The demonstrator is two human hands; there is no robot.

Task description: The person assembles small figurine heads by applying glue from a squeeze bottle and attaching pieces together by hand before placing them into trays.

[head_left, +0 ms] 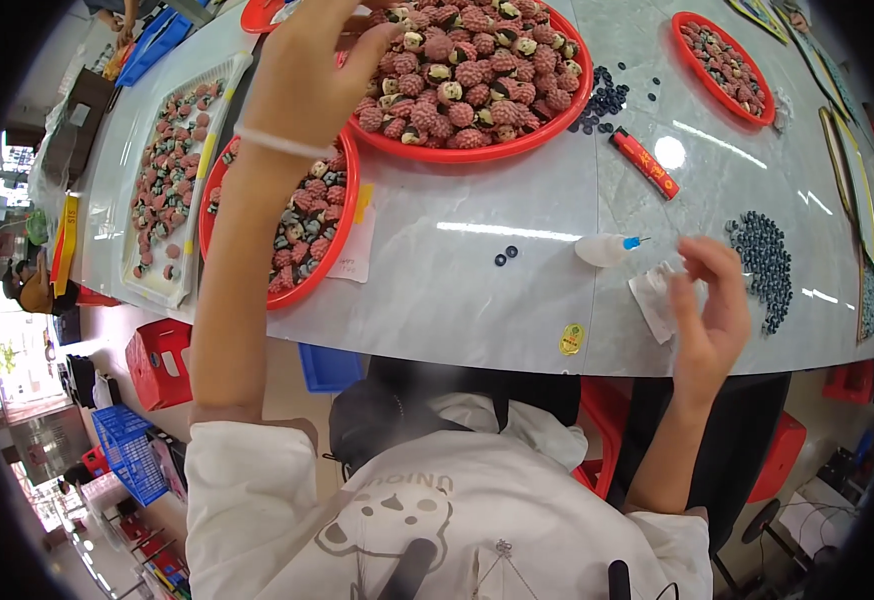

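My left hand (pixel 312 75) reaches over the near-left edge of a large red basin (pixel 502 150). The basin is heaped with small raspberry-textured pink pieces (pixel 472 75), several with cream faces. Its thumb stands apart from the forefinger, and the other fingertips are partly cut off by the top edge. Above the table at the right, my right hand (pixel 712 325) has bent fingers with a gap to the thumb; nothing shows between them. Beside it lie a crumpled white paper (pixel 652 303) and a white squeeze bottle with a blue needle tip (pixel 602 250).
Two small dark rings (pixel 506 256) lie mid-table. Dark beads (pixel 762 270) are spread at right, with more dark rings (pixel 607 98) beyond a red tube (pixel 644 163). Other red basins (pixel 354 200) and a white tray (pixel 169 290) hold similar pieces. A red stool (pixel 160 365) stands at left.
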